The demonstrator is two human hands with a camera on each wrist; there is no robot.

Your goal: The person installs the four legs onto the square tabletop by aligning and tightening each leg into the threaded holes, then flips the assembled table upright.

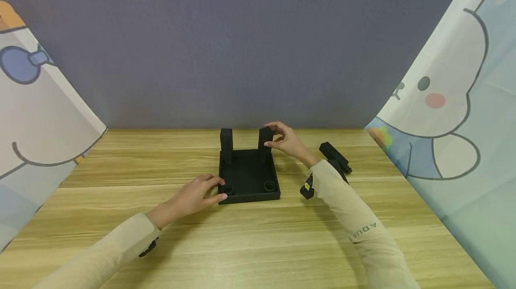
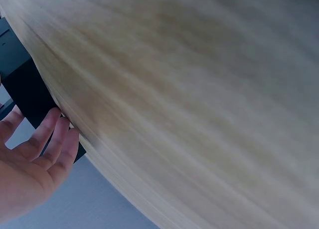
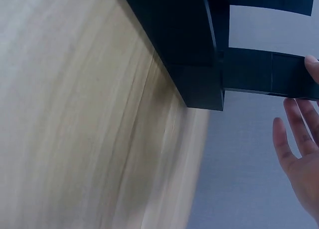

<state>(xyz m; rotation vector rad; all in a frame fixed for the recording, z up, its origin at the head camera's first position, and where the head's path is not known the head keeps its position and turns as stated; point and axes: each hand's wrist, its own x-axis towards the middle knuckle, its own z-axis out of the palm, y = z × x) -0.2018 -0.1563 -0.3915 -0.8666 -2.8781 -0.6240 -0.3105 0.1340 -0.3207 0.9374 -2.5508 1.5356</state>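
Observation:
A shallow black square tray [image 1: 247, 172] with a raised rim sits on the table. Two black posts stand up from its back corners, the left post [image 1: 226, 141] and the right post [image 1: 264, 143]. Round sockets show in its front corners, a left one [image 1: 227, 189] and a right one [image 1: 269, 186]. My left hand [image 1: 195, 196] holds the tray's front left corner, thumb at the front and fingers along the left side. Near the top of the right post, my right hand [image 1: 289, 143] pinches it between thumb and fingers, as the right wrist view shows too.
Right of the tray, a loose black post [image 1: 334, 155] lies on the wooden table [image 1: 250, 244], close beyond my right forearm. A grey panel [image 1: 242, 56] rises behind the table. Cartoon-printed sheets [image 1: 451, 101] hang at both sides.

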